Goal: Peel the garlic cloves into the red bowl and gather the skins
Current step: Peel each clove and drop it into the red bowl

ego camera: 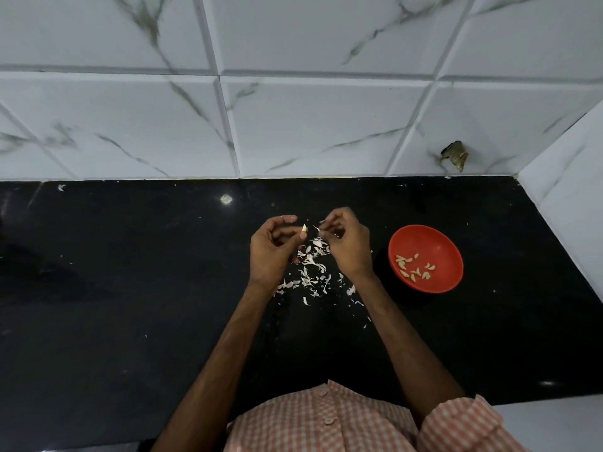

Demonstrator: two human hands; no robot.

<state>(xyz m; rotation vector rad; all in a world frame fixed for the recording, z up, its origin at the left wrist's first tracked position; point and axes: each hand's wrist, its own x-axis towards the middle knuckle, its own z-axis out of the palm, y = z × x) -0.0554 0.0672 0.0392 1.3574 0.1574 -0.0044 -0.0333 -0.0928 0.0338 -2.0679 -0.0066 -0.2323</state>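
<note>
Pale clove [304,228]: pinched by its lower end in the left hand [274,247], above the black counter [130,288]; judged light, firm, slippery once bared
Skin strip [316,228]: pinched by the right hand [347,247]; judged papery, easily torn
Red bowl [424,231]: right of the hands, peeled cloves [412,268] inside
Loose skins [310,265]: scattered beneath the hands
Hidden: what the right palm holds cannot be told

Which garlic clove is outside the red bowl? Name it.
The clove pinched in the left hand, over the scattered skins; the other cloves all lie inside the red bowl.
</note>
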